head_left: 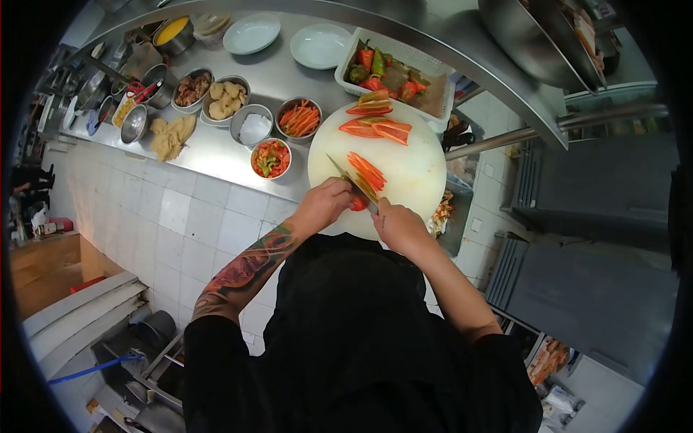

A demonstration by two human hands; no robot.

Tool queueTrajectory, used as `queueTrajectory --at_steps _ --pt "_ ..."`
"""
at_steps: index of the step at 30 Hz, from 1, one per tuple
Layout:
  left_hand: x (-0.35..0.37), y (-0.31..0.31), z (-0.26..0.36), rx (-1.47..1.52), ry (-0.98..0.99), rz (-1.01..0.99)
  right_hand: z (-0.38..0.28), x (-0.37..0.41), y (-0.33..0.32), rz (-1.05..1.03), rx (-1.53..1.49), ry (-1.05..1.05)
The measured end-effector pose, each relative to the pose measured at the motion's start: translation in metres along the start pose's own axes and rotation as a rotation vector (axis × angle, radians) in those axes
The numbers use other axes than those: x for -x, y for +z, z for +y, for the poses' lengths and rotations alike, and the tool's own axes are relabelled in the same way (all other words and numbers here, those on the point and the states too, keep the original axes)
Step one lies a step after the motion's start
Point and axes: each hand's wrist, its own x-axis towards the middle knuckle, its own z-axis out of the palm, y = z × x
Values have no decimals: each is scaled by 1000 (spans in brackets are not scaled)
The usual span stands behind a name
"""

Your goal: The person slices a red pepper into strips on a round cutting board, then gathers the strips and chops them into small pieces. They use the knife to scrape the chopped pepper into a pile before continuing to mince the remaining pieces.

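On a round white cutting board, my right hand is closed round the handle of a knife, whose blade points up and to the left. My left hand has its fingertips bent down beside the blade, pressed on a piece of red pepper partly hidden under the fingers. Just above the blade lie thin pepper strips. Wider cut pepper pieces rest near the top of the board.
A white basket of whole peppers stands behind the board. To the left are bowls of carrot strips, diced peppers and other food, with two white plates behind. A metal rail crosses above.
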Motion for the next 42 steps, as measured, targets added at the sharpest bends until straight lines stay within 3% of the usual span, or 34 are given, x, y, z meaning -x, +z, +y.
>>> queueTrajectory --at_steps 5,7,11,14,17,19,22,29,31,42 --pt "3 -3 2 -4 3 -14 -8 13 -10 -48 -13 26" --pt "3 -2 0 2 26 43 -4 1 5 59 2 -40" --pt "6 -6 3 26 -7 28 -8 10 -3 16 11 -31" --pt "9 1 1 22 22 38 -1 0 21 114 -40 -35" --pt "11 -1 1 -2 30 39 -10 1 5 114 -28 -66" --pt "13 -1 5 15 -24 22 -15 16 -7 -9 -6 -6" --pt "14 1 3 12 46 72 -12 3 12 72 -30 -37" --pt "19 2 8 30 0 72 -13 9 -1 -33 -38 4" --pt "19 4 7 46 7 98 -11 -4 9 41 -36 -32" --pt "23 2 5 42 11 89 -10 2 8 6 -34 -50"
